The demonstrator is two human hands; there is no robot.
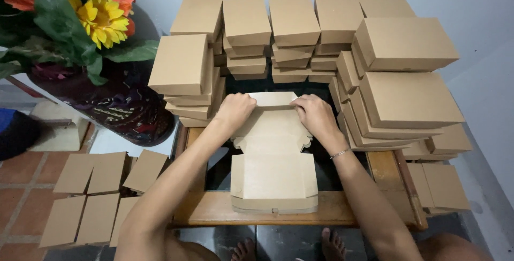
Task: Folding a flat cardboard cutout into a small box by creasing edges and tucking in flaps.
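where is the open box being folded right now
In the head view, the open cardboard box lies centre on the wooden table, between both hands, before stacked finished boxes.

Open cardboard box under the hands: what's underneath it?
The open cardboard box lies on more flat cardboard at its near edge, on the wooden table with a dark glass centre. Left hand and right hand press its far flap. How many sheets lie beneath is hidden.

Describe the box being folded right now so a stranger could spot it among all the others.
Start at the wooden table, walled on three sides by stacks of closed brown boxes. In the gap at its middle lies the unfinished box, with the left hand and right hand pressing its far flap. Unlike its neighbours, it lies open and flat.
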